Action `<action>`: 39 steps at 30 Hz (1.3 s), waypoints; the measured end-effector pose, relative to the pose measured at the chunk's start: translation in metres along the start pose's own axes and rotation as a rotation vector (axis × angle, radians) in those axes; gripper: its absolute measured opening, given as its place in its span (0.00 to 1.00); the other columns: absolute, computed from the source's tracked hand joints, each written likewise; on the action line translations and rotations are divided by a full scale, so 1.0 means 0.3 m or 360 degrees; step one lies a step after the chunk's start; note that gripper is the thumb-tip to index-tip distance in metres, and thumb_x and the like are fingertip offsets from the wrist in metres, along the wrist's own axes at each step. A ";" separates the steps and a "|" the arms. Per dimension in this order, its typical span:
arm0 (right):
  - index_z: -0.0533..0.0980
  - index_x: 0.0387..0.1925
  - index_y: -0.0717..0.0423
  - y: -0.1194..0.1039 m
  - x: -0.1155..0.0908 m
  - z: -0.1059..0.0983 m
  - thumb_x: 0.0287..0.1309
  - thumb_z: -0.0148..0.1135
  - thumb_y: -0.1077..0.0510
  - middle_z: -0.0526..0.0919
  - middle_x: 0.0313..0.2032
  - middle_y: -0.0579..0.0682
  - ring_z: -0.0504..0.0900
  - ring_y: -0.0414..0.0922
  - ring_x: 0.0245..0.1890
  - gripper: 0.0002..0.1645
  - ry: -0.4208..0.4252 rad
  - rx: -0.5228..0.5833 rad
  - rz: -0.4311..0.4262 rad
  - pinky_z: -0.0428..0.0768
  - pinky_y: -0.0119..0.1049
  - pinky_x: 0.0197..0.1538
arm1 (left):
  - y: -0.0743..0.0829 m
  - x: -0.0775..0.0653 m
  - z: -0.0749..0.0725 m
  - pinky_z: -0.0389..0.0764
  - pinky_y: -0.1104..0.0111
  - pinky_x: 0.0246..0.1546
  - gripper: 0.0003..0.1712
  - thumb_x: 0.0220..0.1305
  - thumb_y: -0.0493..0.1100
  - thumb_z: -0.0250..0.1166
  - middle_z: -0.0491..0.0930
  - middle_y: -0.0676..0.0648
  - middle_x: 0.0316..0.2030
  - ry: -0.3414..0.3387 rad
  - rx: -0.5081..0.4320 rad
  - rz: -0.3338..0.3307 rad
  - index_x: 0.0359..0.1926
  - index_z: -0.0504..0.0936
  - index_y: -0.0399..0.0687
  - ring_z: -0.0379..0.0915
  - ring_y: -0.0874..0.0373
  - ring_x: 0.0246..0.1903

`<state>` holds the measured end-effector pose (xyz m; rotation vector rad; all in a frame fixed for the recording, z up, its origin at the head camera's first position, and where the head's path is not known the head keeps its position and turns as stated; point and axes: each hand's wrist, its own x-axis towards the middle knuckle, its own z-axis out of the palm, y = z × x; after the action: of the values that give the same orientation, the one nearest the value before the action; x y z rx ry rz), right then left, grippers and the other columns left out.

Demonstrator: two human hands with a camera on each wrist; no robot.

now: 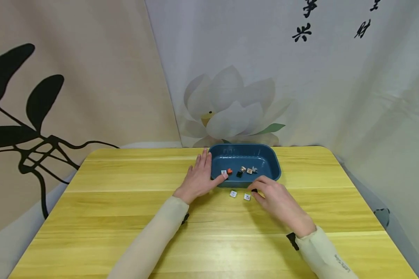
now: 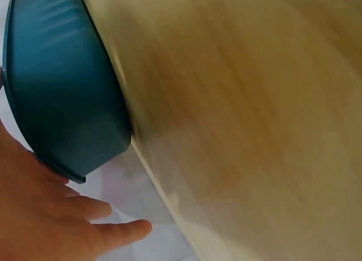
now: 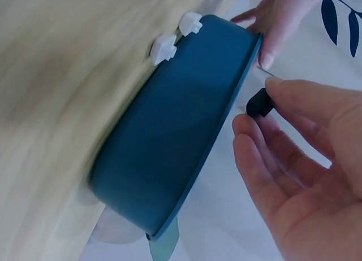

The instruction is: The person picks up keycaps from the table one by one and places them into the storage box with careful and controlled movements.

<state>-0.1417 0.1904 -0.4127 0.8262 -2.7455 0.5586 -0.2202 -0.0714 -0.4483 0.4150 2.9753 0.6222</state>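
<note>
Container: I have one blue tray (image 1: 237,184) at the far side of the wooden table (image 1: 125,224), its long side facing the person. I count these inside, on the floor of it: a white piece (image 1: 224,172) with a dark mark on top, at the left end; an orange piece (image 1: 229,171) just beside it; a black piece (image 1: 239,174) near the middle; two beige pieces (image 1: 249,171) close together; a grey piece (image 1: 254,169) right of those. The details of these are too small for me to read.

Outside the tray, I log two white pieces (image 1: 233,194) on the table just in front of its near wall, side by side but apart, each with a marked top face.

Left hand (image 1: 199,176): spread, fingers extended along the tray's left end, thumb reaching over the near left corner. I see it touching the rim; no small piece is pinched in it.

Right hand (image 1: 277,197): thumb and fingertips nearly together, pinching a small dark piece (image 3: 259,103). My right wrist view puts that piece off the table and outside the tray, near the rim. The other fingers are bent, with gaps between them and the palm. I cannot tell what the dark piece's hidden sides look like.
</note>
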 end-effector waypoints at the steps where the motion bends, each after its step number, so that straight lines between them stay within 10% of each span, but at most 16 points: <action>1: 0.87 0.41 0.53 0.003 0.001 -0.003 0.57 0.77 0.65 0.84 0.42 0.46 0.84 0.45 0.40 0.11 0.0009 -0.0011 -0.0004 0.85 0.42 0.43 | -0.002 0.000 0.003 0.52 0.37 0.73 0.65 0.65 0.82 0.47 0.29 0.44 0.83 -0.0001 0.0005 -0.0005 0.83 0.39 0.42 0.35 0.41 0.81; 39: 0.87 0.48 0.56 0.076 0.107 -0.033 0.66 0.70 0.62 0.85 0.48 0.53 0.84 0.50 0.40 0.10 0.0272 0.0181 0.0218 0.83 0.47 0.40 | -0.034 -0.010 -0.025 0.58 0.36 0.71 0.69 0.61 0.84 0.51 0.29 0.47 0.83 -0.0108 0.0022 -0.0015 0.83 0.38 0.42 0.41 0.43 0.81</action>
<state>-0.1798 0.1965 -0.4003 0.5865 -2.6464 0.7804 -0.2207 -0.0840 -0.4456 0.4138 2.9174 0.5749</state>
